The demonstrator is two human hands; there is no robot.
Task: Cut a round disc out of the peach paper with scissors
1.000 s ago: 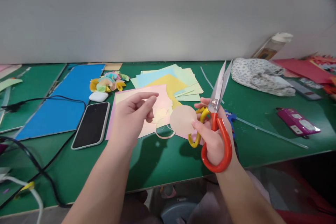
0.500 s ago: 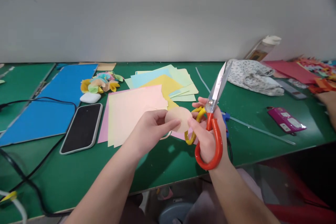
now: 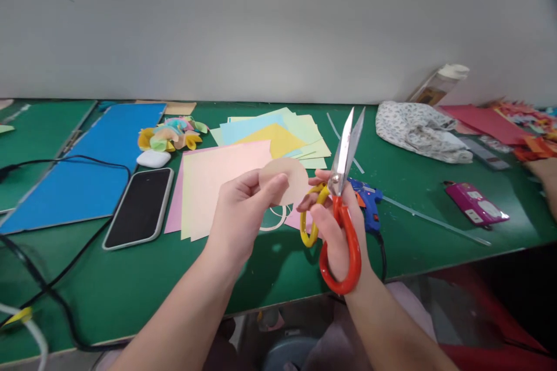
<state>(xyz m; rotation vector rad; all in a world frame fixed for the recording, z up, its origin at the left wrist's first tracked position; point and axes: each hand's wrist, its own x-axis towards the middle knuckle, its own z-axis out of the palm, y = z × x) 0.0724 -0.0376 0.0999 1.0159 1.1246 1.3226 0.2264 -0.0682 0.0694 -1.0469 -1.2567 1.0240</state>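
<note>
Between its thumb and fingers, my left hand (image 3: pixel 243 208) pinches a pale round paper piece (image 3: pixel 290 179). My right hand (image 3: pixel 339 226) has its fingers through the handles of scissors (image 3: pixel 342 179), one red and one yellow. Their blades point up and away, a little apart, with nothing between them. The right fingers are now clear of the paper. Below the disc, a thin curled paper offcut (image 3: pixel 275 227) lies on the green table (image 3: pixel 270 284). Behind my hands are a stack of pink and yellowish sheets (image 3: pixel 217 179) and a fan of coloured papers (image 3: pixel 278 127).
Left are a phone (image 3: pixel 139 208), a white case (image 3: pixel 153 158), paper flowers (image 3: pixel 172 133), a blue board (image 3: pixel 96 162) and black cables (image 3: pixel 56 295). Right are a blue glue gun (image 3: pixel 369 203), a glue stick (image 3: pixel 435 220), a purple device (image 3: pixel 476 204), patterned cloth (image 3: pixel 420 130) and another person's arm (image 3: pixel 543 177).
My right thumb has let go of the paper disc, which my left hand has raised slightly leftward. The scissors have shifted left and their blades have spread further apart.
</note>
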